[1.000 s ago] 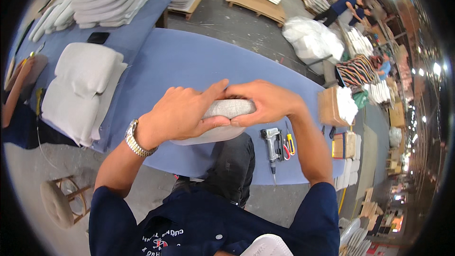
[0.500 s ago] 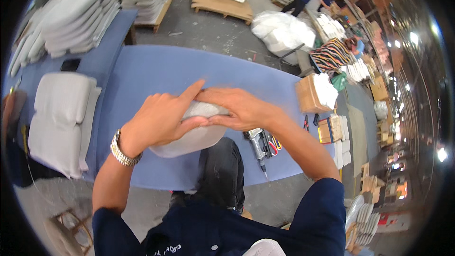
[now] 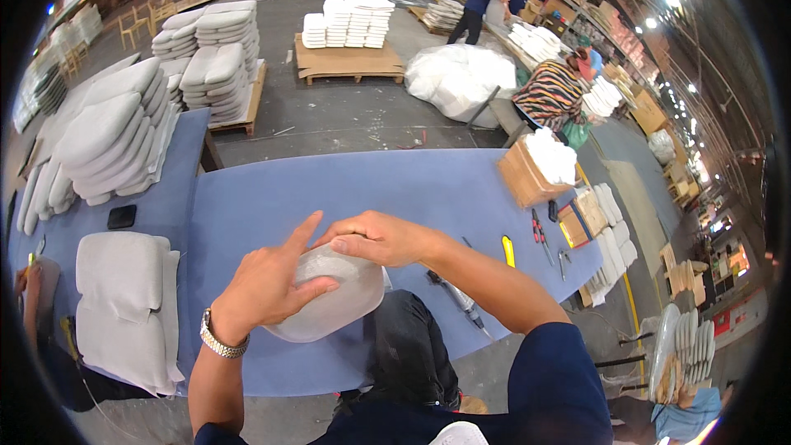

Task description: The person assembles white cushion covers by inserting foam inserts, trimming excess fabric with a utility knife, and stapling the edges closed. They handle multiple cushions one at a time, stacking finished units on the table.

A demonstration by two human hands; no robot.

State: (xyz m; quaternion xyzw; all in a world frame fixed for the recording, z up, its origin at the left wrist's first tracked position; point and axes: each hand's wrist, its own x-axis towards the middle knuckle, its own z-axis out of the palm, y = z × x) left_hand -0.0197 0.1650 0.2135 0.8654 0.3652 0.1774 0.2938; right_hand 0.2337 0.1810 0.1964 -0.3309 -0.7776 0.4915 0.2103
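Observation:
A light grey padded cushion [image 3: 334, 305] with rounded corners is tilted over the near edge of the blue-covered table [image 3: 395, 181], against my raised knee. At its left edge is my left hand [image 3: 265, 284], the thumb over the top face and the index finger pointing away past the rim. My right hand [image 3: 379, 239] grips the far edge, thumb on top and fingers curled round the rim. Under my right forearm lies a metal power driver [image 3: 463, 303], partly hidden, its thin tip toward the table's near edge.
Stacked grey cushions [image 3: 124, 305] lie at left, below a black phone [image 3: 122, 216]. To the right are a yellow-handled cutter [image 3: 508, 251], red-handled pliers [image 3: 540, 231] and a cardboard box [image 3: 527, 173] of white material. Another person's hand [image 3: 31, 284] shows at far left; people work behind.
The view has tilted up, showing more floor beyond the table. The cushion's top face shows more now, and my right hand's thumb has moved onto it. My hands are slightly farther apart.

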